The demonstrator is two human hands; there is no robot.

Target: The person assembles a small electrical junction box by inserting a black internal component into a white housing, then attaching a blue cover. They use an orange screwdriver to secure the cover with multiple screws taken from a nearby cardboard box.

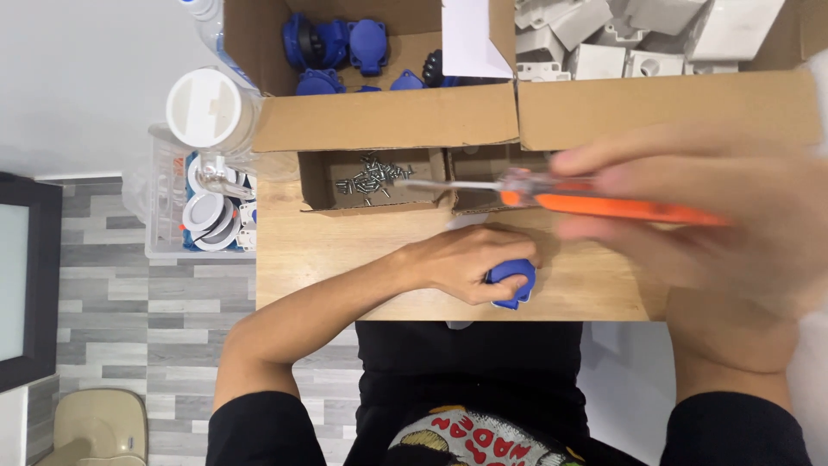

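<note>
Tabletop (345,250): pale wood, frame centre.
Floor (103,285): grey planks, left.
Left hand (470,263): fingers clenched over blue part (513,283).
Right hand (724,216): fingers grasping orange screwdriver (604,205), blurred.

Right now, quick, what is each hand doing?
Left hand: closed on the blue plastic part on the wooden table.
Right hand: holding the orange screwdriver.
</note>
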